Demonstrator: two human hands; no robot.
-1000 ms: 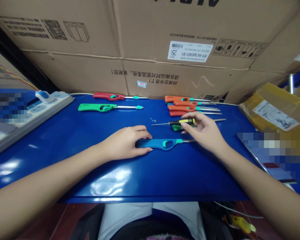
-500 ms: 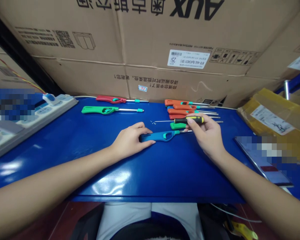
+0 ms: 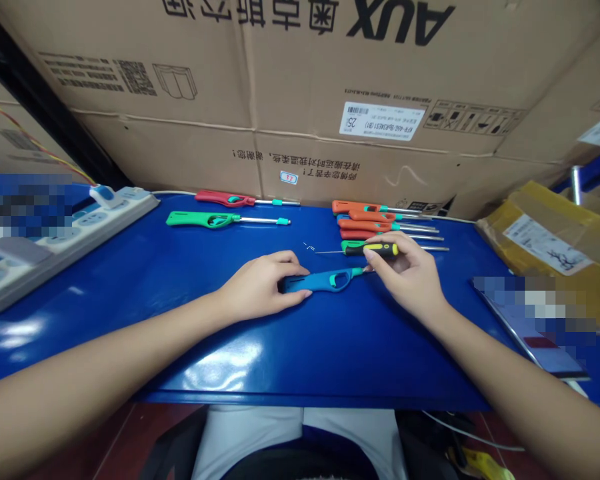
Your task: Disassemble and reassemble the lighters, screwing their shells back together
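A blue long-nosed lighter [image 3: 325,281] lies on the blue table [image 3: 300,347], its handle end gripped by my left hand [image 3: 260,290]. My right hand [image 3: 413,273] is closed on a black-and-yellow screwdriver [image 3: 373,249] held level, its thin shaft pointing left just above the lighter. A green lighter lies partly hidden behind the screwdriver and my right fingers.
A stack of orange and red lighters [image 3: 375,220] lies behind my right hand. A green lighter [image 3: 215,219] and a red lighter [image 3: 230,198] lie at the back left. A white power strip [image 3: 70,230] sits far left, big cardboard boxes [image 3: 300,100] stand behind, a yellow package [image 3: 545,240] lies right.
My right hand lifted the screwdriver, then brought it down and left toward the blue lighter. The lighter's nose end tilted up a little under my left hand.
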